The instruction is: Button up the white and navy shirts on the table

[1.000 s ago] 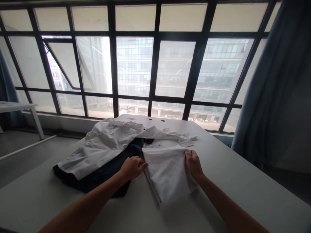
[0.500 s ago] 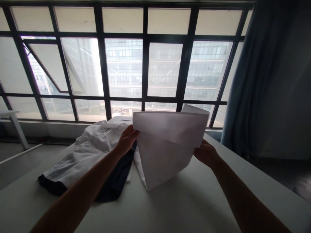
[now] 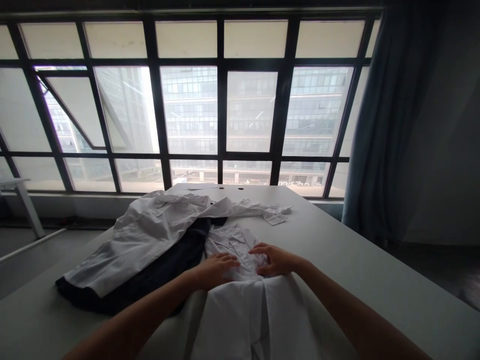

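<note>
A white shirt lies in front of me, its wrinkled upper part on the table and its lower part spread toward me. My left hand rests on the left of this shirt, fingers stretched out over the cloth. On its right, my right hand touches the cloth with fingers apart and slightly curled, thumb separate. Left of my hands, another white garment with a long sleeve stretched to the right lies over a dark garment.
The garments lie on a long white table that reaches toward the gridded windows. One pane at the left is tilted open. A blue-grey curtain hangs at the right. Another white table stands at far left.
The white cloth held up between both hands has come down onto the table toward me. Both hands have moved down and closer together, their grip released. The sleeve behind is now uncovered.
</note>
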`<state>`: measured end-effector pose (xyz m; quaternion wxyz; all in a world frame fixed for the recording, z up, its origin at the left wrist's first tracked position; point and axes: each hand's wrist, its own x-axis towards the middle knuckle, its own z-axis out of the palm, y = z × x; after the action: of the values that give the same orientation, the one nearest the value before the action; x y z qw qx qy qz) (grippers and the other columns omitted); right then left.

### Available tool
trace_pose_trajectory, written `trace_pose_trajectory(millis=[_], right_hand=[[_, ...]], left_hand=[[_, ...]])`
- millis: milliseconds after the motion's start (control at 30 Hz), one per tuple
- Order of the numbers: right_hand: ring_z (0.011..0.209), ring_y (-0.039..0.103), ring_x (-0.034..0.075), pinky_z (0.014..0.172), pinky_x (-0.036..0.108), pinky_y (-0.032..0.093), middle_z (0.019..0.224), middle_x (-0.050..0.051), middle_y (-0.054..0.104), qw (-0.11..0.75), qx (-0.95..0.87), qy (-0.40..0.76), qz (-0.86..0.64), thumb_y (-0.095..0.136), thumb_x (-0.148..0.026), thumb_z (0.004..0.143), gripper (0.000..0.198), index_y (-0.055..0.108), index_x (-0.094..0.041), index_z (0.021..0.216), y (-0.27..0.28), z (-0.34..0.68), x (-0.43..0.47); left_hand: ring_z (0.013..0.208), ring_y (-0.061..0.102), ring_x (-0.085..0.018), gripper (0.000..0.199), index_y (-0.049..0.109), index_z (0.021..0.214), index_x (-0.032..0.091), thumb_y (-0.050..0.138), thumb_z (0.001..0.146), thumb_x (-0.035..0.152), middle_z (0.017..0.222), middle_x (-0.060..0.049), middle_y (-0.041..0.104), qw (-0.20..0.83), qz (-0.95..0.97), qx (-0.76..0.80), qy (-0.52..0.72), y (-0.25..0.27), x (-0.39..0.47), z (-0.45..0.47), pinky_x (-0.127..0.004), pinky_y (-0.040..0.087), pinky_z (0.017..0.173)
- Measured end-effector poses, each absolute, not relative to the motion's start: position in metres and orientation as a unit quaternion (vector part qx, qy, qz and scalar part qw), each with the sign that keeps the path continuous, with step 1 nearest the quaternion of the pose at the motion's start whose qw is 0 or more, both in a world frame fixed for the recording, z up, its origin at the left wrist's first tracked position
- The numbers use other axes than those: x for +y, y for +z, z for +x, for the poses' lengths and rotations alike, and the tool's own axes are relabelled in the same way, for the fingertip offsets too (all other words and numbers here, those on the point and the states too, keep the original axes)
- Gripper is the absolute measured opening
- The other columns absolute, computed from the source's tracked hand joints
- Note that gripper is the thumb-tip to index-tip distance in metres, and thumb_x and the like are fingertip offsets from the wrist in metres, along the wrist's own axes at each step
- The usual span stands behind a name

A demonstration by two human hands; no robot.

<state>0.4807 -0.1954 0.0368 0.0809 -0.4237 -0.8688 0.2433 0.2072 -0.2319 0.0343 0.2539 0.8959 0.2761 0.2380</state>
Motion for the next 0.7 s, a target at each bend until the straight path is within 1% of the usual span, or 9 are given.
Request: trace_pose_trajectory(millis=[67,167,233,300,367,433,500,600,700], right_hand=[[0.101,0.061,0.024,0.087,0.034,0.049,0.131,0.012,0.057,0.093,-0.878,0.209,-0.420,0.068,-0.038,0.081,0.052,0.063,-0.024,0.131,0.028,0.475,-0.198],[0.081,0.062,0.020,0.073,0.030,0.048,0.098,0.008,0.069,0.099,-0.865,0.202,-0.448,0.061,-0.026,0.083,0.031,0.072,-0.022,0.112,0.025,0.476,-0.199],[0.073,0.060,0.019,0.067,0.027,0.044,0.082,0.006,0.069,0.106,-0.854,0.187,-0.474,0.060,-0.021,0.081,0.021,0.073,-0.021,0.097,0.026,0.486,-0.196],[0.070,0.059,0.018,0.065,0.026,0.041,0.076,0.005,0.068,0.126,-0.830,0.153,-0.521,0.059,-0.020,0.080,0.014,0.071,-0.019,0.086,0.026,0.501,-0.191],[0.072,0.060,0.019,0.067,0.026,0.040,0.077,0.005,0.068,0.156,-0.800,0.122,-0.566,0.057,-0.021,0.081,0.012,0.069,-0.019,0.082,0.025,0.520,-0.186],[0.076,0.060,0.020,0.069,0.027,0.040,0.081,0.005,0.069,0.176,-0.777,0.101,-0.596,0.055,-0.022,0.083,0.014,0.068,-0.018,0.083,0.022,0.536,-0.183],[0.082,0.062,0.021,0.071,0.028,0.041,0.088,0.007,0.070,0.168,-0.761,0.075,-0.623,0.055,-0.022,0.083,0.014,0.068,-0.018,0.084,0.019,0.544,-0.182],[0.088,0.062,0.023,0.074,0.028,0.043,0.099,0.010,0.069,0.149,-0.734,0.027,-0.662,0.057,-0.018,0.080,0.013,0.069,-0.018,0.084,0.020,0.541,-0.184],[0.089,0.063,0.022,0.078,0.030,0.045,0.108,0.012,0.066,0.168,-0.732,-0.004,-0.661,0.054,-0.011,0.078,0.020,0.071,-0.016,0.086,0.028,0.526,-0.191]], left_hand=[[0.104,0.061,-0.021,0.031,0.058,0.123,0.018,0.056,0.096,0.034,0.125,-0.010,0.058,0.233,0.901,0.286,0.230,0.026,-0.228,0.214,-0.042,0.054,0.089],[0.104,0.061,-0.020,0.029,0.059,0.122,0.020,0.055,0.097,0.034,0.126,-0.010,0.058,0.191,0.905,0.308,0.223,0.024,-0.225,0.213,-0.040,0.053,0.089],[0.104,0.061,-0.020,0.029,0.060,0.121,0.020,0.055,0.097,0.035,0.126,-0.010,0.058,0.165,0.904,0.325,0.224,0.030,-0.222,0.203,-0.040,0.053,0.090],[0.104,0.060,-0.020,0.027,0.061,0.118,0.019,0.055,0.096,0.035,0.123,-0.010,0.060,0.138,0.900,0.342,0.231,0.042,-0.217,0.185,-0.040,0.052,0.091],[0.102,0.060,-0.022,0.021,0.066,0.107,0.020,0.055,0.095,0.033,0.114,-0.009,0.064,0.090,0.891,0.370,0.247,0.055,-0.210,0.158,-0.041,0.046,0.095],[0.099,0.059,-0.024,0.019,0.068,0.095,0.022,0.051,0.094,0.031,0.102,-0.008,0.068,-0.027,0.859,0.431,0.274,0.063,-0.202,0.127,-0.041,0.042,0.096],[0.101,0.059,-0.026,0.019,0.067,0.090,0.022,0.049,0.092,0.028,0.099,-0.008,0.069,-0.099,0.823,0.490,0.272,0.065,-0.197,0.099,-0.042,0.040,0.096],[0.103,0.059,-0.028,0.019,0.066,0.093,0.020,0.048,0.089,0.021,0.105,-0.010,0.069,-0.136,0.783,0.552,0.252,0.062,-0.195,0.082,-0.043,0.041,0.093],[0.105,0.061,-0.028,0.025,0.067,0.100,0.019,0.043,0.091,0.019,0.109,-0.010,0.069,-0.127,0.788,0.539,0.270,0.061,-0.204,0.099,-0.042,0.041,0.093]])
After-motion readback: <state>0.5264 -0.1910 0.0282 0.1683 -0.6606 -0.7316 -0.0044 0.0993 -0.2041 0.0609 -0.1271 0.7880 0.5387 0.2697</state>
